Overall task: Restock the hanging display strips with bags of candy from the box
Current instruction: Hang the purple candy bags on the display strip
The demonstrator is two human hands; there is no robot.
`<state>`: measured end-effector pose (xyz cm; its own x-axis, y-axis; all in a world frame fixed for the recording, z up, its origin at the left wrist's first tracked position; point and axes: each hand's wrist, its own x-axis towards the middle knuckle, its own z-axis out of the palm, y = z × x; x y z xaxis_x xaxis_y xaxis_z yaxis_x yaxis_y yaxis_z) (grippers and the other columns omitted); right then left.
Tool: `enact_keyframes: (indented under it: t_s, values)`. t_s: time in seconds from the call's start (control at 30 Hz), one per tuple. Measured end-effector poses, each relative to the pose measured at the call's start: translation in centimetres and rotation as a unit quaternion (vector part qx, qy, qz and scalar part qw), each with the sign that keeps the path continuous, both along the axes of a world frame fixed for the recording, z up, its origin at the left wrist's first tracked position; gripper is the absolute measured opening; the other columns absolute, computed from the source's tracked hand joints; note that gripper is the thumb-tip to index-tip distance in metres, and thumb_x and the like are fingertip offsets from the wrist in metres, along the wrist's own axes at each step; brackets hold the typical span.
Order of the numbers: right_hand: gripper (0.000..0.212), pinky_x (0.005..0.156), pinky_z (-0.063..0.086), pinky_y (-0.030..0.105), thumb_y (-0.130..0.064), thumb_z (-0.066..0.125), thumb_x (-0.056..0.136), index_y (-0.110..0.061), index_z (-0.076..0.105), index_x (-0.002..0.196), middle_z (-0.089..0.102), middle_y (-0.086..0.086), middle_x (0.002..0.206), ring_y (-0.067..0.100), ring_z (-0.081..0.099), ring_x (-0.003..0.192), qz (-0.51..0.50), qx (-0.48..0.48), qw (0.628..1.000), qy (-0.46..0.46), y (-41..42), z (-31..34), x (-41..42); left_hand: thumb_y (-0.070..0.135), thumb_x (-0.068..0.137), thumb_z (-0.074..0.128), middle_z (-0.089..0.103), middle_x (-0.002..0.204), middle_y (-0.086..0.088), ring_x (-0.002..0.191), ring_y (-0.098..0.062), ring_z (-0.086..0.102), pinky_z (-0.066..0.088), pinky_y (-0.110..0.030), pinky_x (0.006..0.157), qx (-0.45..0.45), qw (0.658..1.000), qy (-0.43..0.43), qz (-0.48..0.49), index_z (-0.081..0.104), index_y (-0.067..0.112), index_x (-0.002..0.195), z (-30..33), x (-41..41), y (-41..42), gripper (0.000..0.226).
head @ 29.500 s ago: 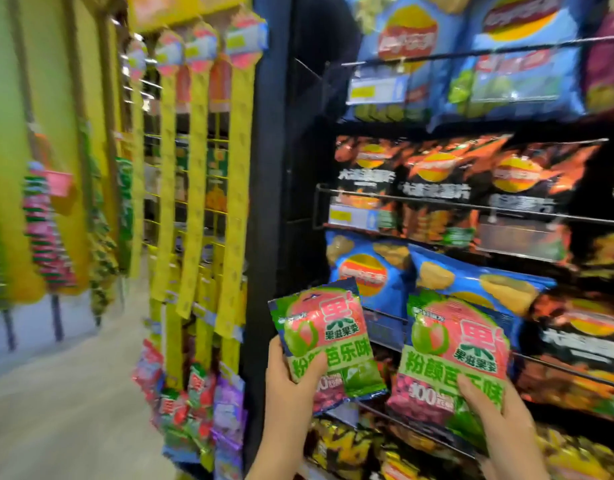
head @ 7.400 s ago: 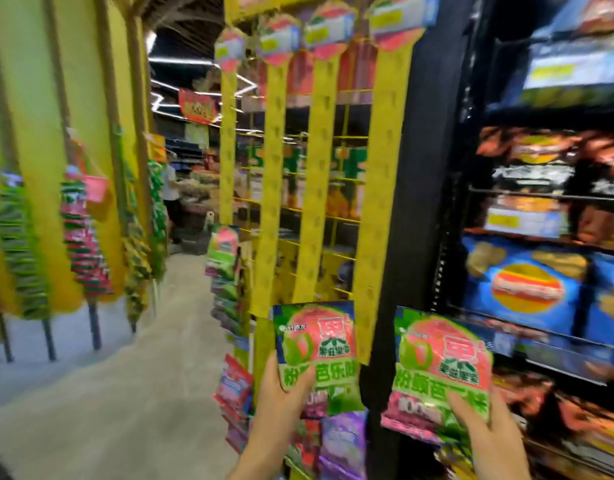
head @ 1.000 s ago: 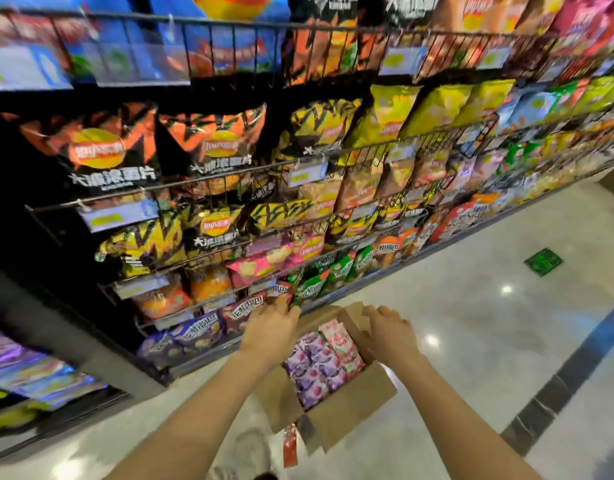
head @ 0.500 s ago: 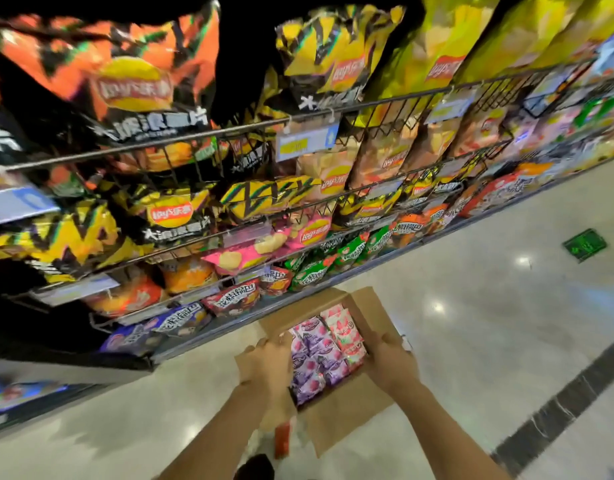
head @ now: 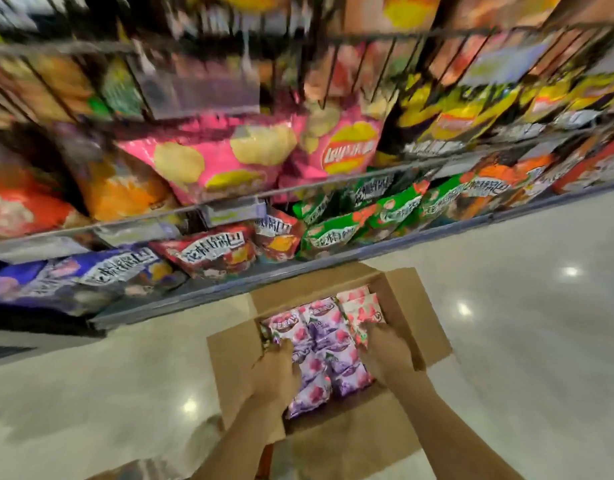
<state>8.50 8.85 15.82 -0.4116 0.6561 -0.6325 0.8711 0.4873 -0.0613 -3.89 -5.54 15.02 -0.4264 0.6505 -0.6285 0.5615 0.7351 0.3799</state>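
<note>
Reaching down into an open brown cardboard box (head: 413, 306) that sits on the glossy pale floor (head: 523, 341), both hands are among the small purple-and-pink candy bags (head: 328, 355) packed flat inside it. The left hand (head: 276, 374) is at the box's left side, fingers curled down onto a bag's edge near a green-trimmed packet (head: 265, 336), though whether it truly grips one cannot be told. The right hand (head: 388, 351) is at the right side, fingertips curled onto a white-and-pink candy bag (head: 362, 311); its hold is likewise unclear. The box's flaps are folded outward. Just behind the box stands a wire snack shelf (head: 298, 190), blurred, carrying a large pink crisp bag (head: 212, 168), green snack bags (head: 333, 233), red ones and a purple one at the lower left.
</note>
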Motion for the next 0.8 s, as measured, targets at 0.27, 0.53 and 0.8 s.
enact_keyframes:
  t_s: [0.27, 0.53, 0.8]
  values:
    - [0.045, 0.089, 0.043, 0.038, -0.030, 0.045, 0.095, -0.003, 0.037, 0.130, 0.049, 0.018, 0.122, 0.034, 0.050, 0.115, -0.027, -0.014, 0.998, 0.062, 2.4, -17.0, -0.9, 0.024, 0.093, 0.050, 0.039, 0.138, -0.019, 0.123, -0.033, 0.045, 0.039, -0.037, 0.102, 0.017, 0.961, -0.086, 0.261, 0.023, 0.003, 0.143, -16.5, 0.9, 3.3, 0.061]
    - [0.057, 0.095, 0.041, 0.042, -0.043, 0.046, 0.095, -0.010, 0.029, 0.138, 0.044, 0.015, 0.131, 0.033, 0.042, 0.122, -0.078, -0.021, 0.993, 0.083, 3.7, -24.1, -2.8, 0.017, 0.091, 0.057, 0.047, 0.135, -0.023, 0.120, -0.039, 0.049, 0.044, -0.041, 0.095, 0.093, 0.897, -0.096, 0.421, 0.023, -0.001, 0.142, -23.6, 0.4, 4.9, 0.064]
    - [0.079, 0.099, 0.040, 0.043, -0.050, 0.068, 0.079, -0.006, 0.034, 0.136, 0.042, 0.016, 0.133, 0.032, 0.043, 0.124, -0.174, -0.022, 0.982, 0.076, 4.6, -25.5, -4.0, 0.015, 0.086, 0.065, 0.062, 0.113, -0.023, 0.104, -0.039, 0.059, 0.045, -0.036, 0.082, 0.109, 0.833, -0.129, 0.528, 0.049, -0.005, 0.116, -24.7, -0.2, 5.6, 0.039]
